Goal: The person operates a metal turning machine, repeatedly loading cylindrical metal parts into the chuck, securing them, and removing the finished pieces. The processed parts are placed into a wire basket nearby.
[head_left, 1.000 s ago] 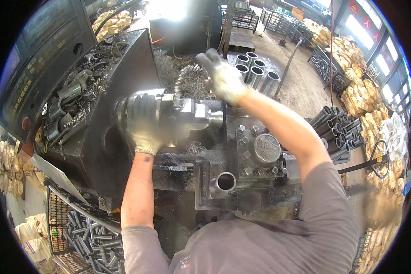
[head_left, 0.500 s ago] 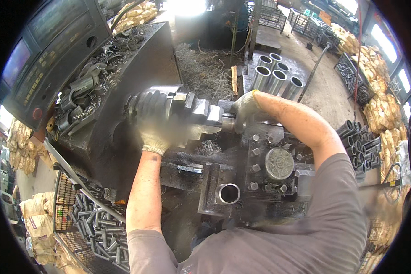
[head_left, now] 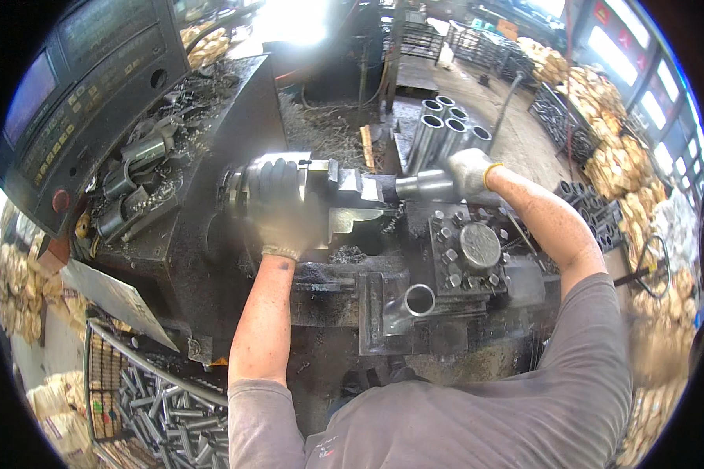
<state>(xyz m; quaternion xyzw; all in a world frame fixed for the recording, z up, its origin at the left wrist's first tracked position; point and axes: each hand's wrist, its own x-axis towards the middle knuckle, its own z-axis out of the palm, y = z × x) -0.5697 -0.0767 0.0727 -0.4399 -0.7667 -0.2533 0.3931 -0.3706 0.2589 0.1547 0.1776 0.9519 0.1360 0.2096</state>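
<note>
In a grey-white glove, my left hand [head_left: 280, 205] rests over the lathe chuck [head_left: 318, 187], its fingers curved round the top; a smear on the picture blurs the palm. Stepped steel jaws stick out to the right of the chuck. My gloved right hand [head_left: 471, 172] is closed round the right end of a shiny metal tube [head_left: 426, 185], which lies roughly level, to the right of the jaws and apart from them. Below it is the turret tool post [head_left: 477, 246], ringed with bolts. Nearer to me, another metal tube [head_left: 403, 306] stands on the machine's slide.
Several steel tubes [head_left: 446, 137] stand upright behind the machine. A control panel [head_left: 70, 117] and a shelf of metal parts and shavings [head_left: 152, 152] are at the left. At lower left, a wire bin [head_left: 105, 375] holds many short tubes. Sacks [head_left: 622, 164] line the right side.
My right hand has moved right, drawing the tube away from the chuck jaws. My left hand stays on the chuck. The whole view has shifted a little.
</note>
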